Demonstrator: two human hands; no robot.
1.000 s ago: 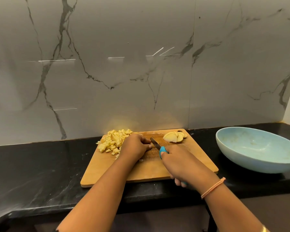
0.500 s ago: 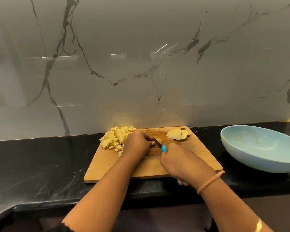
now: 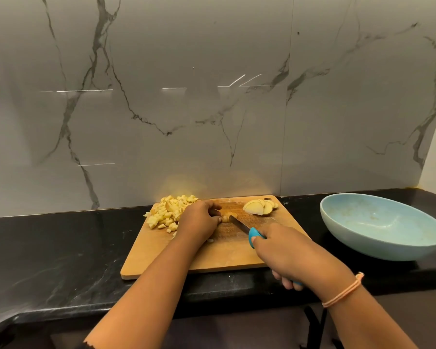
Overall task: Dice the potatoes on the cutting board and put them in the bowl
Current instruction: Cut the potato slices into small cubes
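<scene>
A rectangular wooden cutting board (image 3: 212, 255) lies on the black stone counter (image 3: 61, 260), its near edge close to the counter's front edge. Pale yellow diced potato (image 3: 169, 212) is heaped at the board's far left corner, and fanned potato slices (image 3: 259, 207) lie at its far right corner. Between them, the left hand (image 3: 199, 222) has its fingers curled down, pinching a small potato piece (image 3: 225, 217). The right hand (image 3: 287, 255) has its fingers wrapped round a blue-handled knife (image 3: 239, 225), whose blade tip is at that piece. A shallow light-blue bowl (image 3: 378, 245) stands on the counter, just beside the board's right edge.
</scene>
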